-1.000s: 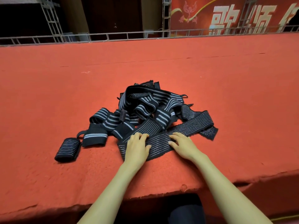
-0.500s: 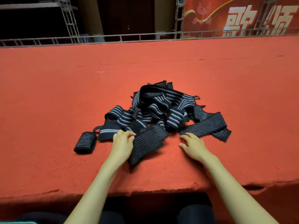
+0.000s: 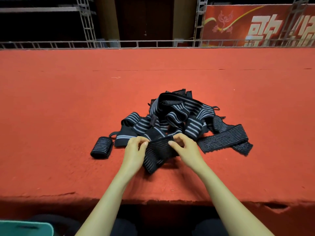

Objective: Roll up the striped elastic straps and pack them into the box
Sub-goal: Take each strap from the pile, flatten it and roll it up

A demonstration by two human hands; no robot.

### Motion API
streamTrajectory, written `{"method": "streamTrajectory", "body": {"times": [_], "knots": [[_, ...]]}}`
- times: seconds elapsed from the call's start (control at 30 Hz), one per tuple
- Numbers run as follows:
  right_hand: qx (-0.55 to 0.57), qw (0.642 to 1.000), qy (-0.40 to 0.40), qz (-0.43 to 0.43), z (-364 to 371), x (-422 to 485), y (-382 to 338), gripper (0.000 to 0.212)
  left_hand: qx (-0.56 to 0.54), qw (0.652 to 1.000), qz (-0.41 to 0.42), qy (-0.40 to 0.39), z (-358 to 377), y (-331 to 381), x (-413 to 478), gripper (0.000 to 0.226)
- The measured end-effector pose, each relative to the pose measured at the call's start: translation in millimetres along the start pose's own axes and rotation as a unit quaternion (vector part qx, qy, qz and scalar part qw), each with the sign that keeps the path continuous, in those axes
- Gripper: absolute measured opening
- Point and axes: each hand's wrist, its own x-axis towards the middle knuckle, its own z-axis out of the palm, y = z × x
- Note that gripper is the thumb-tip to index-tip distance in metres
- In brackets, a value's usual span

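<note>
A tangled heap of black straps with grey stripes point(image 3: 177, 116) lies on the red carpeted platform point(image 3: 68, 99). One finely striped strap point(image 3: 157, 154) is lifted at its near end between my hands. My left hand point(image 3: 134, 150) pinches its left edge and my right hand point(image 3: 185, 147) pinches its right edge, both at the front of the heap. One rolled-up strap point(image 3: 101, 147) lies to the left of the heap. No box shows in the frame.
A flat strap point(image 3: 223, 138) stretches out to the right of my hands. The platform's torn front edge point(image 3: 153, 200) runs just below my forearms. A metal truss rail point(image 3: 153, 43) borders the far side. A teal object point(image 3: 25, 229) peeks in at bottom left.
My hands were pressing flat on the strap. The left hand then pulled the strap's end back, and now both hands have come together and pinch that end, raised off the carpet.
</note>
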Motion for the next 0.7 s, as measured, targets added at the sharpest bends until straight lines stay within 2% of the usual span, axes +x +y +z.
{"method": "streamTrajectory", "body": {"times": [0.07,0.13,0.2,0.23,0.3,0.37,0.4,0.47,0.57,0.7], "knots": [[0.010,0.999,0.045,-0.011,-2.5,1.4,-8.3,0.015,-0.009,0.997,0.020,0.071,1.8,4.1,-5.5,0.015],[0.011,0.997,0.077,-0.022,-4.8,1.3,-18.5,0.010,-0.016,0.991,0.080,0.108,3.8,12.0,-10.7,0.014],[0.013,0.997,0.072,-0.026,-4.8,0.6,-26.7,0.007,-0.020,0.992,0.107,0.061,8.7,24.2,-15.7,0.006],[0.016,0.998,0.051,-0.025,-3.9,0.2,-29.8,0.005,-0.044,0.995,0.084,0.019,12.2,29.6,-17.0,0.006],[0.059,0.998,-0.028,-0.013,0.2,-2.3,-33.5,0.010,-0.147,0.989,-0.001,-0.036,18.1,38.2,-16.3,0.021],[0.133,0.986,-0.096,0.012,1.1,-6.1,-35.7,0.022,-0.225,0.972,-0.056,-0.032,19.6,38.2,-13.6,0.023],[0.160,0.980,-0.112,0.023,-0.3,-7.2,-35.5,0.026,-0.227,0.972,-0.058,-0.029,18.1,37.7,-13.1,0.018],[0.190,0.972,-0.130,0.038,-4.9,-7.6,-33.6,0.029,-0.216,0.975,-0.046,-0.039,14.2,33.6,-12.5,0.010],[0.188,0.972,-0.132,0.043,-8.4,-6.9,-30.2,0.026,-0.160,0.987,-0.010,-0.022,13.4,30.7,-12.7,0.022],[0.085,0.991,-0.099,0.027,-5.7,-5.5,-26.5,0.045,-0.217,0.976,-0.023,-0.030,12.0,36.7,-12.2,0.020]]}}
